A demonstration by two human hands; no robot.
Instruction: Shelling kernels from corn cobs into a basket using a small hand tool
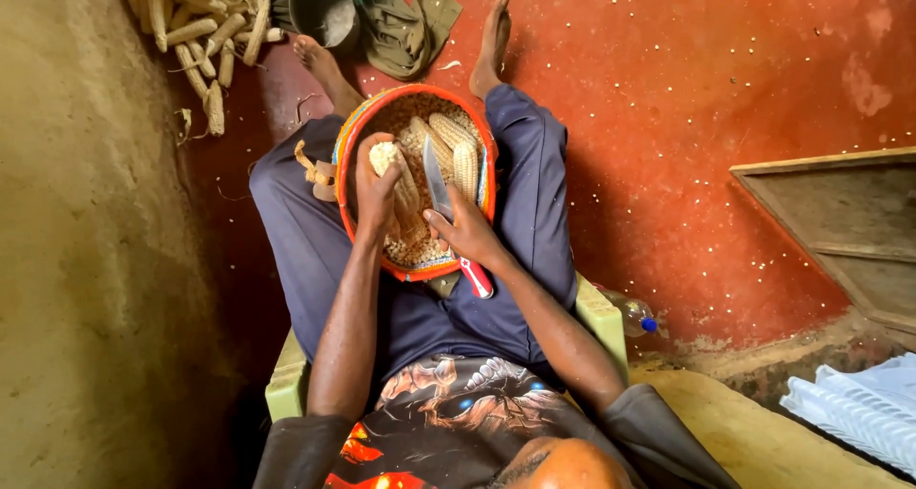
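Left hand (pixel 374 186) clenched on a cob (pixel 399 191) over the basket (pixel 355 136); right hand (pixel 465 229) grasps the knife (pixel 441 191). Blade best angled away from the cob-holding fingers.

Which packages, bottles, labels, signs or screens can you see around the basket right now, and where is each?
No signs, screens or readable labels in view.
Plastic bottle: lying on the red floor right of the seat; clear body, blue cap.
White ribbed plastic item: bottom right corner; too cut off to tell what it is.
Dark round pot: top, beside the heap of maize cobs; no label showing.
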